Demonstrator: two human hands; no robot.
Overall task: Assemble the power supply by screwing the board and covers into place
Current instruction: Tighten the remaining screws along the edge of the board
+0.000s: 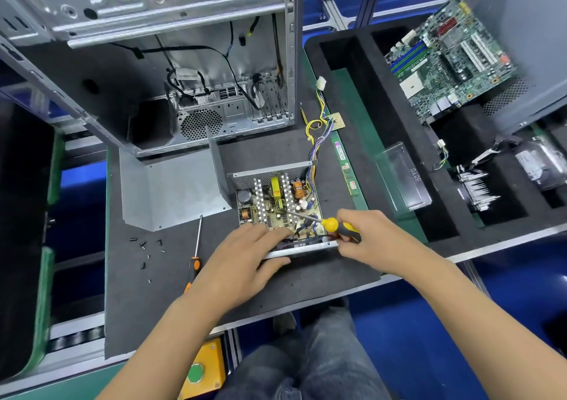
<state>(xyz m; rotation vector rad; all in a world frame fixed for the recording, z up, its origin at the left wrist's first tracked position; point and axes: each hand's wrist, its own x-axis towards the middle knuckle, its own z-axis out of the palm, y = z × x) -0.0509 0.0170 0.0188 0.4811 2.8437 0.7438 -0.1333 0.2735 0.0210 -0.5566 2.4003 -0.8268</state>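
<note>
The power supply [277, 208] sits open near the middle of the worktop [306, 283], its board [276, 206] exposed inside the metal housing. The left hand [245, 255] presses flat on the near edge with fingers extended; the right hand [365, 237] grips the yellow-handled screwdriver [325, 223], tip angled onto the board. Best to keep the shaft square to the screw and the housing braced; the cover [171, 191] and spare screws [147, 252] wait to the left.

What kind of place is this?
Probably a computer assembly or repair workstation. An open PC case stands on the mat, a motherboard lies in a foam tray, and the right hand holds a screwdriver over an open power supply.
</note>
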